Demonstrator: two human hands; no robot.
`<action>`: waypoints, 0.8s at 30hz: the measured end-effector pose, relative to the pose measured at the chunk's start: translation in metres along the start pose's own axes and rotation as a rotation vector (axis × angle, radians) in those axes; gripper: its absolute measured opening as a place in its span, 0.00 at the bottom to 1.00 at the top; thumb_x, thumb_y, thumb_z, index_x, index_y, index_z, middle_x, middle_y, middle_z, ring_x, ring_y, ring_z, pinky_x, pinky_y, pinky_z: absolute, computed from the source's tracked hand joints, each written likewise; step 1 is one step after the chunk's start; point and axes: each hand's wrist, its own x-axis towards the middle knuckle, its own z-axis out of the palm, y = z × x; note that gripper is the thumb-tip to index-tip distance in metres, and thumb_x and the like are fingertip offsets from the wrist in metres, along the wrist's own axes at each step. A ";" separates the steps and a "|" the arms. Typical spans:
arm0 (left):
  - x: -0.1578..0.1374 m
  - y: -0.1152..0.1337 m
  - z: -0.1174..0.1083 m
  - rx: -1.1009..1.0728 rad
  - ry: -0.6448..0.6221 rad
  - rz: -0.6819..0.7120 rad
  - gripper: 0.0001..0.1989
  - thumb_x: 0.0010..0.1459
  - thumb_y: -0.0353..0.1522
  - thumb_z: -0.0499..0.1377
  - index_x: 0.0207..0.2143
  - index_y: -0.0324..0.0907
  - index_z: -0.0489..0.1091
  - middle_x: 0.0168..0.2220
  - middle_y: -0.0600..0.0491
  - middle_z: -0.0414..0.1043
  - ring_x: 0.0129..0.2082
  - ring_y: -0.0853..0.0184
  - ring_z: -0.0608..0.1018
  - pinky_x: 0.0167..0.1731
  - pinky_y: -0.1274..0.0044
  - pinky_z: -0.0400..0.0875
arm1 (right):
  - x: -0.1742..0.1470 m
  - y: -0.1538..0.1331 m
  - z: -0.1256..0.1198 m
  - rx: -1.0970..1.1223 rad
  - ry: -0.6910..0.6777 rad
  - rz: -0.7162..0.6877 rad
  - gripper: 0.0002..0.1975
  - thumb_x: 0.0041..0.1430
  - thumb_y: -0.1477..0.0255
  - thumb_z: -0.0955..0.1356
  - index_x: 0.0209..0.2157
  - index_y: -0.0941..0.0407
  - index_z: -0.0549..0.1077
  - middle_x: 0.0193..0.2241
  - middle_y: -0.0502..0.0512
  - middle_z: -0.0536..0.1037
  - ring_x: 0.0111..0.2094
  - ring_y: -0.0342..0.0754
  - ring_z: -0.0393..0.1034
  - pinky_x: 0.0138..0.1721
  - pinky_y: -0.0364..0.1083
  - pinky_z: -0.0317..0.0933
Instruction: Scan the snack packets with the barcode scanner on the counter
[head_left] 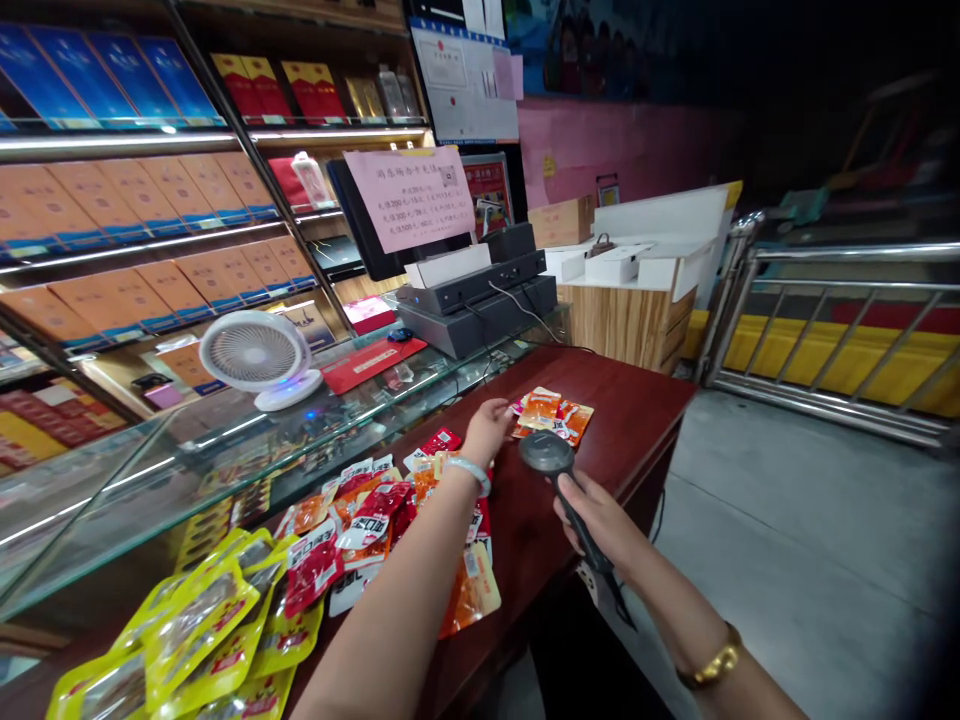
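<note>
Right hand (pixel 600 515) clasps the barcode scanner (pixel 546 453); left hand (pixel 486 432) beside orange snack packets (pixel 541 408), fingers (pixel 495 407) half-curled, grip unclear!

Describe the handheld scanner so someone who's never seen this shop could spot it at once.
Find the dark red tabletop beside the glass counter, then the right hand near its edge, with a gold bracelet on the wrist. The scanner is in that hand, a rounded head on a long handle. It is dark grey, unlike the shiny orange packets just beyond it.
</note>
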 end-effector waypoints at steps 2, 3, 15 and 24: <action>-0.002 -0.001 -0.029 0.130 0.022 0.026 0.12 0.55 0.29 0.60 0.43 0.39 0.72 0.42 0.45 0.76 0.43 0.64 0.77 0.47 0.73 0.68 | -0.002 0.000 -0.003 -0.008 0.013 0.016 0.22 0.59 0.47 0.63 0.40 0.52 0.63 0.18 0.39 0.62 0.12 0.36 0.56 0.12 0.35 0.49; -0.004 -0.003 -0.045 0.399 -0.014 0.075 0.11 0.55 0.31 0.60 0.42 0.41 0.73 0.43 0.45 0.76 0.46 0.62 0.76 0.50 0.71 0.67 | -0.003 0.000 -0.004 -0.012 0.020 0.028 0.22 0.59 0.48 0.63 0.39 0.52 0.64 0.19 0.39 0.63 0.12 0.36 0.56 0.12 0.35 0.50; -0.016 -0.027 -0.107 1.219 -0.128 -0.058 0.18 0.53 0.43 0.60 0.43 0.42 0.71 0.46 0.42 0.75 0.47 0.52 0.75 0.44 0.66 0.66 | -0.002 0.009 0.004 -0.052 -0.016 0.059 0.23 0.58 0.47 0.64 0.40 0.52 0.64 0.19 0.40 0.63 0.13 0.36 0.57 0.13 0.36 0.51; -0.013 -0.016 -0.085 0.283 0.154 0.010 0.09 0.57 0.36 0.57 0.38 0.41 0.69 0.29 0.51 0.74 0.28 0.67 0.75 0.29 0.78 0.64 | 0.004 0.001 0.017 0.016 -0.164 0.038 0.22 0.58 0.48 0.64 0.38 0.53 0.63 0.20 0.39 0.62 0.12 0.34 0.56 0.12 0.35 0.50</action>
